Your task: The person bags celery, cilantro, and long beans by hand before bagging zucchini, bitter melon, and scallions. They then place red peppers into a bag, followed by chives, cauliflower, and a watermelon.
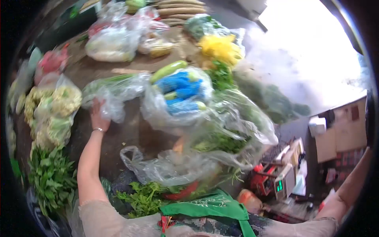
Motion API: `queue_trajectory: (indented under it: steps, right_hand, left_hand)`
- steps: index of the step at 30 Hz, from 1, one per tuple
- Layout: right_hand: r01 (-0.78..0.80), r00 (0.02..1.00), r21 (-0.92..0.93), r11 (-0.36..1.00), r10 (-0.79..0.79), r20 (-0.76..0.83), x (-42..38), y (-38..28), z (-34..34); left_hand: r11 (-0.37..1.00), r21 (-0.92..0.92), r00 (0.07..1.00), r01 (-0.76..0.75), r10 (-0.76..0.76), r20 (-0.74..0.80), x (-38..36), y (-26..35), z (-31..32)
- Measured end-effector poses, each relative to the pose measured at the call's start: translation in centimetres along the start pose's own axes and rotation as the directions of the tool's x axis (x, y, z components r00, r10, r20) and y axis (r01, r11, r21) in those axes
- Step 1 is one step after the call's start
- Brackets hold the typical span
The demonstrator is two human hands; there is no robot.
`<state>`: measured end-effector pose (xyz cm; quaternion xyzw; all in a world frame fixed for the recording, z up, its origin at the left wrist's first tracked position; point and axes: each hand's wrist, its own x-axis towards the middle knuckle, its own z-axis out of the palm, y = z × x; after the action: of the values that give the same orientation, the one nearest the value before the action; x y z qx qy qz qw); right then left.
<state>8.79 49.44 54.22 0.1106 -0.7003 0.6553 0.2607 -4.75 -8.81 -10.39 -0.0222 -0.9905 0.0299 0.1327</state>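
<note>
**Hand on a bag of greens at a crowded stall**

Brown and worn, the table [130, 134] is covered with produce in clear plastic bags. The left hand [97, 114] reaches far out, palm down on the crumpled end of a long bag [114, 93] of green stalks near the table's middle; its fingers [94, 104] are spread flat on the plastic, not closed round it. A thin bracelet [98, 129] sits at the wrist. The right arm stretches off at the lower right edge, and its hand is out of view, so I cannot tell how those fingers stand.

The bag looks light and limp, the film slippery and easy to tear, the stalks inside soft enough to bruise. A gathered fistful of plastic at the near end would likely hold best.

Just right of it lies a bag of blue-wrapped items [179, 93], with cauliflower [59, 104] to the left. A scale [282, 181] shows a green display, too blurred to read. No other writing is legible.
</note>
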Motion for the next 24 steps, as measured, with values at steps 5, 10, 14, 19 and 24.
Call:
queue_trajectory:
  steps: [5,10,14,19,24]
  right_hand:
    - [0.084,0.989,-0.229,0.970,-0.110,-0.101,-7.7,-0.9,-6.5]
    - [-0.194,0.898,-0.636,0.747,-0.127,-0.422,-14.2,4.4,-20.5]
    - [-0.509,0.702,-0.372,0.776,0.125,-0.701,-24.6,13.1,-35.9]
    - [-0.825,0.474,-0.273,0.495,0.343,-0.811,-40.8,25.5,-39.7]
    - [-0.766,0.355,0.262,0.587,0.726,-0.589,-52.2,38.1,-39.0]
  left_hand:
    - [0.998,-0.061,0.963,0.023,-0.005,0.271,0.0,-1.4,-2.0]
    - [0.987,-0.129,0.890,0.093,-0.024,0.456,-0.4,0.5,-9.5]
    - [0.993,-0.115,0.924,-0.013,0.056,0.379,-3.1,-0.6,-11.6]
    - [0.971,-0.238,0.905,0.026,0.079,0.419,-6.5,-0.1,-14.5]
    - [0.977,-0.212,0.869,-0.011,0.114,0.482,-8.9,4.9,-16.8]
